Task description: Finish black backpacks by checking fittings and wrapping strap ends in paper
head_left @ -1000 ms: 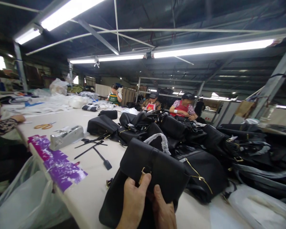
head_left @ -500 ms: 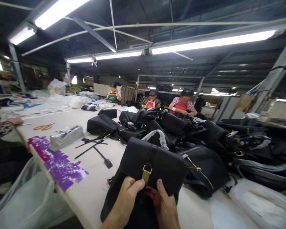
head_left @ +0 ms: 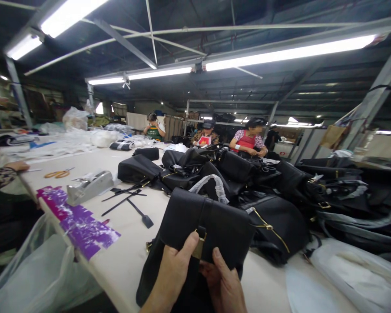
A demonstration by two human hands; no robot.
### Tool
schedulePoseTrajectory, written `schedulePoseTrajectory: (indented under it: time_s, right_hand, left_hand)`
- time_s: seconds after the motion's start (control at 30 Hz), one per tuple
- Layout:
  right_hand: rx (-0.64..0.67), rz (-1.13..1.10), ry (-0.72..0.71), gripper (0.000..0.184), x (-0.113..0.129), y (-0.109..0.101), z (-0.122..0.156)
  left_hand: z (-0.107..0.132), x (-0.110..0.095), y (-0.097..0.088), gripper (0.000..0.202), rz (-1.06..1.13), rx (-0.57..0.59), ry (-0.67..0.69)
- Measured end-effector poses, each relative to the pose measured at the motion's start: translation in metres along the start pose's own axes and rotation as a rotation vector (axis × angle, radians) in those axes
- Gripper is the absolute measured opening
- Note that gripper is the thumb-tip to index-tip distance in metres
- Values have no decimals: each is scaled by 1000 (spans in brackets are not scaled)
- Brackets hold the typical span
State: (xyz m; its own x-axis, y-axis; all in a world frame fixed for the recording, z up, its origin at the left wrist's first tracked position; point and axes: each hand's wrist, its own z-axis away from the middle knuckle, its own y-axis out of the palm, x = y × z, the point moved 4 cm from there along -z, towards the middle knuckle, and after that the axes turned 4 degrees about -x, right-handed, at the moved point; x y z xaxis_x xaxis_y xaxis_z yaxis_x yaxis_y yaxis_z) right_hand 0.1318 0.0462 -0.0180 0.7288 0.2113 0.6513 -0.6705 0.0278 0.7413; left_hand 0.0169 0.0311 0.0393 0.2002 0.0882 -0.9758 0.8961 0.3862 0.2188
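A black leather bag [head_left: 211, 224] stands on the white table [head_left: 130, 256] right in front of me, its flap facing me with a gold clasp [head_left: 199, 245] at the flap's lower edge. My left hand [head_left: 172, 276] grips the bag below the flap, thumb pressed against the clasp. My right hand [head_left: 223, 287] holds the bag's lower front beside it, thumb up on the flap. Both hands are closed on the bag.
A heap of black bags [head_left: 263, 187] covers the table's right half. A grey tape dispenser [head_left: 87, 187], orange scissors [head_left: 58, 174], black straps [head_left: 130, 202] and purple tape pieces [head_left: 81, 226] lie left. Clear plastic bags [head_left: 39, 269] hang at the near edge. Other people sit beyond; a person's sleeve [head_left: 1, 176] rests far left.
My left thumb slid off the clasp half a second ago and is back on it now. The bag has stayed in place between both hands.
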Motion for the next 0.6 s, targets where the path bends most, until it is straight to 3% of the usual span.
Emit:
schedulePoseTrajectory:
  time_s: [0.13,0.23,0.33,0.47,0.6]
  right_hand:
    - [-72,-84,22,40,9,-5,1]
    - [-79,-125,24,40,18,-12,-1]
    - [-28,-109,104,40,18,-24,-5]
    - [-69,-32,136,42,12,-36,-5]
    - [-175,11,-9,41,16,-21,14]
  left_hand:
    - [11,-15,-3,33,-231,83,301]
    - [27,-26,1,30,-450,56,617]
    - [36,-21,13,31,-554,31,770]
    - [38,-8,22,40,-494,33,784]
    - [32,-5,5,28,-401,-42,499]
